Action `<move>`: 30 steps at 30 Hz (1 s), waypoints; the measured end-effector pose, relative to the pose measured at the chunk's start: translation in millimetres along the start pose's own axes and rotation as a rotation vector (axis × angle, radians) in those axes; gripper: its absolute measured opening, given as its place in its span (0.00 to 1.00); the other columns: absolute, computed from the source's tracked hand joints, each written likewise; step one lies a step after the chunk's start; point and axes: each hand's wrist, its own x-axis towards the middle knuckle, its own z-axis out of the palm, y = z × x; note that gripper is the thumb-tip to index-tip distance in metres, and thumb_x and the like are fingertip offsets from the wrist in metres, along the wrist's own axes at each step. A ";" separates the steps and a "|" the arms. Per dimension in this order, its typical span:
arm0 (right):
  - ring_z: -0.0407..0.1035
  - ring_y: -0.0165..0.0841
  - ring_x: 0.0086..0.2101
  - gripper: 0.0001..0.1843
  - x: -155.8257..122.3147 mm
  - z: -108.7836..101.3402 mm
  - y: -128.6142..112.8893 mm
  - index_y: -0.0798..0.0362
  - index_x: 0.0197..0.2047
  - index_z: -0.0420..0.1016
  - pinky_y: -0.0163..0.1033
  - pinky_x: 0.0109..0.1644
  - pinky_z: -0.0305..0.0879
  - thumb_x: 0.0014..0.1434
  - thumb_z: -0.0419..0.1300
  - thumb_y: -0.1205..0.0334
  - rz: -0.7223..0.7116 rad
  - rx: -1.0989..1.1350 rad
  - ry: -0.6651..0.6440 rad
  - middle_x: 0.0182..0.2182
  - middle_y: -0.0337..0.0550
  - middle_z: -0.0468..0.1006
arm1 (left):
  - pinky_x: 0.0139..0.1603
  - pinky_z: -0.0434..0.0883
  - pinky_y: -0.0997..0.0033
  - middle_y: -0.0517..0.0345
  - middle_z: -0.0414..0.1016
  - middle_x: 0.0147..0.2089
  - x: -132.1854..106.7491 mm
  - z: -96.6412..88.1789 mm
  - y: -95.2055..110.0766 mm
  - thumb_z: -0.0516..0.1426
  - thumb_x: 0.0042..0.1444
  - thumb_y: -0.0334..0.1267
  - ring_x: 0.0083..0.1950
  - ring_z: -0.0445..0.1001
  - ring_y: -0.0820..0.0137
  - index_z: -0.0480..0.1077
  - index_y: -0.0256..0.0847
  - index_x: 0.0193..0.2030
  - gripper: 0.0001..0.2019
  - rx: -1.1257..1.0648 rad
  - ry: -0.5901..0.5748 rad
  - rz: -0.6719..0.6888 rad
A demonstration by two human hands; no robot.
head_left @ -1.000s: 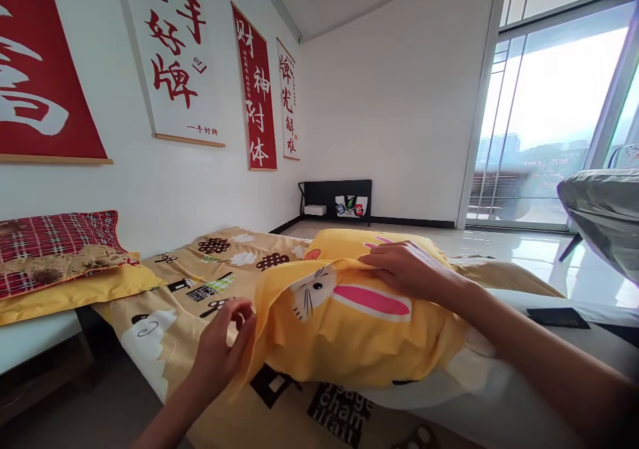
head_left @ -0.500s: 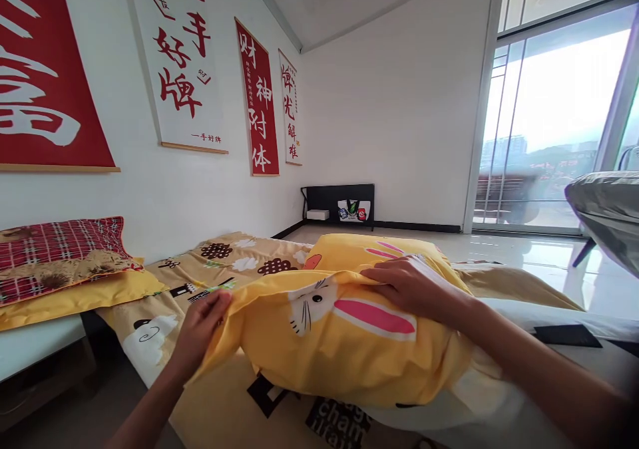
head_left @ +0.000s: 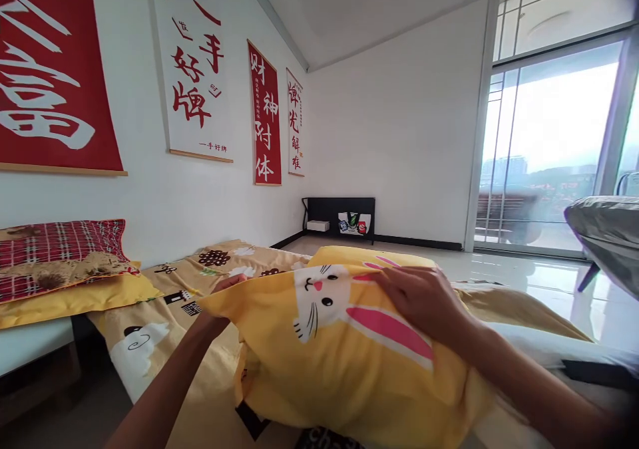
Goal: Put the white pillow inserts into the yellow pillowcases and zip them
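The yellow pillowcase [head_left: 349,362] lies at the near edge of the bed, on a tan bed sheet [head_left: 219,256] printed with sheep and dark knots. Its long axis runs crosswise in front of the person, from one hand to the other. The left hand [head_left: 225,283] is at the case's left corner, mostly hidden behind the cloth. Its fingertips curl over the hem and seem to pinch it, with the thumb out of sight. The right hand [head_left: 424,299] lies palm down on the upper edge, fingers close together and pressed onto the pink rabbit ear, nearer the middle of the bulk. The case is thin, smooth woven cotton, plump and rounded where it is filled and slack and creased toward the left corner. At the bed's far left end a red plaid pillow [head_left: 60,249] rests flat on a yellow cushion [head_left: 84,296].
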 end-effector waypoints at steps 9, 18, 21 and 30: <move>0.62 0.29 0.22 0.30 2.6 -2.6 25.6 0.52 0.21 0.68 0.37 0.30 0.47 0.69 0.40 0.51 -0.007 -0.101 -0.248 0.19 0.40 0.72 | 0.22 0.67 0.75 0.57 0.73 0.22 2.1 1.7 11.2 0.69 0.31 0.37 0.23 0.70 0.69 0.74 0.36 0.31 0.17 0.037 0.034 -0.029; 0.69 0.36 0.36 0.20 8.0 14.2 38.1 0.50 0.33 0.75 0.40 0.41 0.57 0.68 0.46 0.54 0.187 -0.166 -0.453 0.30 0.42 0.78 | 0.46 0.73 0.64 0.51 0.80 0.41 -0.6 -10.6 -25.7 0.64 0.42 0.39 0.49 0.74 0.55 0.77 0.41 0.37 0.13 0.409 -0.058 0.098; 0.68 0.40 0.40 0.13 12.9 4.8 -0.6 0.53 0.49 0.72 0.43 0.44 0.58 0.63 0.52 0.62 0.243 -0.315 -0.170 0.38 0.49 0.77 | 0.44 0.73 0.64 0.50 0.80 0.40 -1.0 0.6 -35.4 0.62 0.41 0.39 0.45 0.75 0.55 0.77 0.39 0.35 0.13 0.512 0.035 0.198; 0.62 0.37 0.35 0.09 27.0 49.2 -125.3 0.56 0.38 0.71 0.43 0.39 0.57 0.57 0.52 0.73 -0.267 -0.166 0.050 0.32 0.45 0.71 | 0.38 0.73 0.66 0.49 0.79 0.39 11.9 0.6 -69.5 0.66 0.39 0.42 0.39 0.76 0.60 0.75 0.35 0.41 0.21 0.156 0.197 0.199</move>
